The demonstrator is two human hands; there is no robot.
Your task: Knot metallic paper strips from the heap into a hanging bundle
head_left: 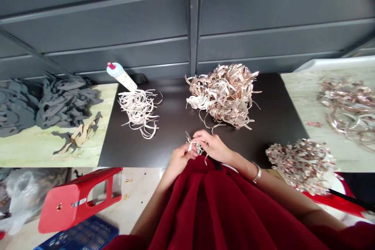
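Note:
Close to the front edge of the dark table (172, 125), my left hand (180, 160) and my right hand (213, 145) meet over a small bunch of pale, metallic-looking strips (199, 148). The fingers of both hands are closed on it, and some strip ends stick out between them. A large heap of rose-gold and white strips (228, 93) lies just beyond my right hand. Left of that is a smaller pile of thin white strips (139, 109). A pale bottle with a blue cap and red tip (121, 76) leans behind the white pile.
Dark grey cut pieces (67, 99) are piled on the left table. At the right front, a bundle of shiny strips (301, 162) sits by the table edge; more strips (351, 97) lie beyond. A red stool (63, 207) and a blue crate (84, 234) are on the floor.

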